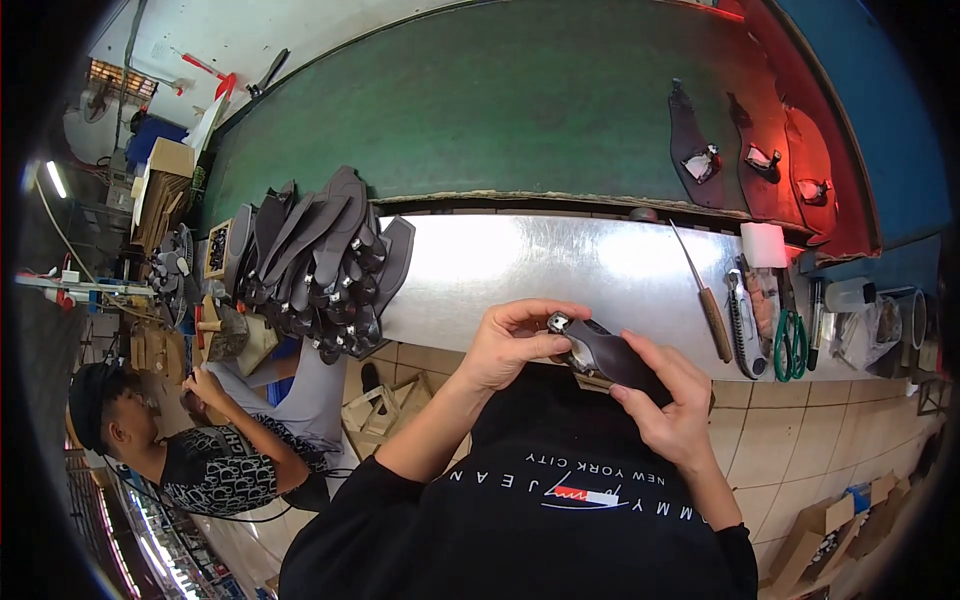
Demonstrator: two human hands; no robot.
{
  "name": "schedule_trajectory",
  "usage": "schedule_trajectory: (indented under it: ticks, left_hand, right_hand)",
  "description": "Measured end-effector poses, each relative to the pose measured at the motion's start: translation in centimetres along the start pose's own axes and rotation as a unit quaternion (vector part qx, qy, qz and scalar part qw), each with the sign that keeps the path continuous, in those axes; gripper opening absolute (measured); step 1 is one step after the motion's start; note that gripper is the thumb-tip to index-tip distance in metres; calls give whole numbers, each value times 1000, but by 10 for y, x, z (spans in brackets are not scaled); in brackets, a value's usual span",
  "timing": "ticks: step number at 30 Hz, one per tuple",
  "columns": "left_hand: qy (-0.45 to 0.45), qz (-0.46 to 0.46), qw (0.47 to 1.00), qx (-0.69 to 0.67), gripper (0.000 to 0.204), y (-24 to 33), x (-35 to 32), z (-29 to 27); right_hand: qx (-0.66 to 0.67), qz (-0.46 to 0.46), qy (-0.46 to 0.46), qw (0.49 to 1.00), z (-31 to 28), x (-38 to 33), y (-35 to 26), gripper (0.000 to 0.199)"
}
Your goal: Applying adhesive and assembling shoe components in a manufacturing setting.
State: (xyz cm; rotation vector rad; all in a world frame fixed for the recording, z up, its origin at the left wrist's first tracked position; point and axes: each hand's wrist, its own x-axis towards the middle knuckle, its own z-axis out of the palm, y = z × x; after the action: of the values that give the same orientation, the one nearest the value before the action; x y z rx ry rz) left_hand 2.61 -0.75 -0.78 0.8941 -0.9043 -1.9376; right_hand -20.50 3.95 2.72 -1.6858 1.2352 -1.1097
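Just in front of my chest, both hands hold a dark brown, sole-shaped shoe part (615,358) with a small shiny and pale piece at its left end. My left hand (510,345) pinches that end between thumb and fingers. My right hand (672,400) is closed round the wider right end, with thumb below and fingers on top. The part is tilted, its right end lower and nearer to me. A metal-topped bench (480,270) lies just beyond my hands. On its left is a heaped pile of similar dark shoe parts (320,250), several with shiny bits.
A green belt (480,110) runs behind the bench, with three similar parts (700,150) in red light at right. An awl (705,300), a utility knife (745,320), green-handled scissors (790,340) and a white block (763,245) lie bench-right. A co-worker (220,440) sits at left.
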Motion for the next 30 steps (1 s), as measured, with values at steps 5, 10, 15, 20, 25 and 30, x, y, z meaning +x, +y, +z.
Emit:
schedule_trajectory:
  ticks: [5, 10, 15, 20, 25, 30]
  left_hand:
    - [6, 29, 999, -24, 35, -5, 1, 1]
    - [6, 34, 999, -20, 30, -3, 2, 5]
    - [68, 53, 996, -18, 11, -7, 4, 12]
    - [48, 101, 994, -10, 12, -20, 4, -5]
    - [90, 16, 994, -55, 18, -8, 6, 7]
    - [34, 19, 997, -62, 34, -2, 4, 12]
  right_hand:
    - [20, 5, 9, 1000, 2, -1, 0, 49]
    - [46, 17, 44, 998, 3, -3, 2, 49]
    - [106, 40, 56, 992, 0, -1, 3, 51]
    - [93, 33, 39, 994, 2, -2, 3, 52]
    - [66, 54, 17, 996, 5, -4, 4, 51]
    - [71, 46, 38, 996, 5, -4, 6, 49]
